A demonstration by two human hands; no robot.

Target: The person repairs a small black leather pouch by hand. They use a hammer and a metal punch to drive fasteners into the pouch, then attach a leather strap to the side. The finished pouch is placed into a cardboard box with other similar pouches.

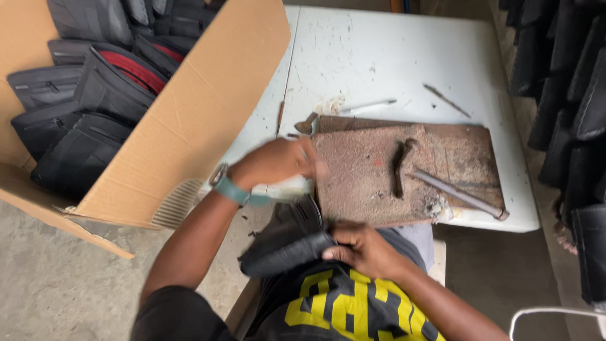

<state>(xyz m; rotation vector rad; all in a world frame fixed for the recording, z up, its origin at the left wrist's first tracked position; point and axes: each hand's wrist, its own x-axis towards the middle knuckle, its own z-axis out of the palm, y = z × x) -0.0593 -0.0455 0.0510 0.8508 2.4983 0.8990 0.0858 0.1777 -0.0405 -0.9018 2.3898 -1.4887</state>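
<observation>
Head view looks down at a lap at the bottom centre of the frame, where a black shirt with yellow lettering [341,306] fills the lower edge. Just above it the right hand [363,249] is closed, fingers curled over the top of a bundle of flat black fabric pieces [284,249] that rests against the body at lower centre. Up and to the left of that, the left hand [274,163], with a teal band at the wrist [232,189], is blurred by motion; it seems closed around a pale, whitish object [287,187] at the near edge of the white tabletop [379,57], though what that object is cannot be told. Right of this hand, in the middle of the frame, lies a worn, reddish-brown wooden board [366,177] on the tabletop, carrying a dark curved metal tool [399,167] and, toward its right edge, a long grey metal rod [457,193]. Beyond the board, a thin pale stick [369,105] and a thin dark stick [447,100] lie on the bare tabletop. At the upper left an open brown cardboard box [202,107] holds stacked black fabric pouches [82,132], one showing red lining. Dark fabric pieces [568,76] hang along the right edge of the frame.
</observation>
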